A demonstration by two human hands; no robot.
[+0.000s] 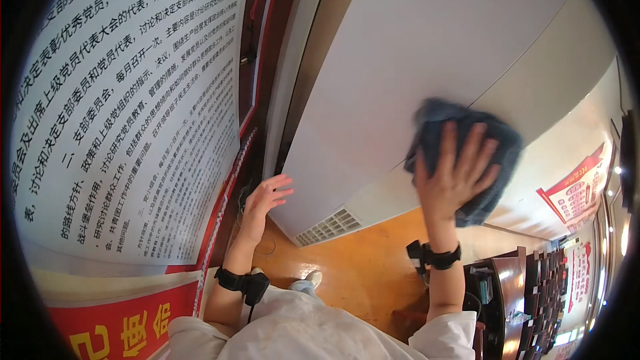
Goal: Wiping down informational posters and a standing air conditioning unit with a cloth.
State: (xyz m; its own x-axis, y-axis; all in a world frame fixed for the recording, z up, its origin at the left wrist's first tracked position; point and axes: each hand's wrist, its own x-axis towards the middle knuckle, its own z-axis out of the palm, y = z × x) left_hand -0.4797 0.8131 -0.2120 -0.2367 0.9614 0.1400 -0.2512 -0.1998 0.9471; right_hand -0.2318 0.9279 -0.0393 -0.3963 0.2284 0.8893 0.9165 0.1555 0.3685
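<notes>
A dark blue cloth [495, 180] lies folded against the side of a tall white cabinet [400, 45] with a vent grille [327, 227] at its lower end, perhaps a standing air conditioner. My right hand [452, 175] presses the cloth flat onto that panel, fingers spread, across a thin seam. Slight blur shows on the cloth's edges. Apart from it, my left hand [265, 202] holds nothing. Its fingers are spread near the cabinet's lower left edge, and I cannot tell whether they touch it. Each wrist wears a black strap with a small device.
A large printed board [145, 110] with writing and a red frame stands close on my left. Cables run near its edge. Below is an orange-brown floor [350, 270]. Dark wooden desks [510, 290] stand in rows to the right, beneath a wall with a red-and-white display [575, 185].
</notes>
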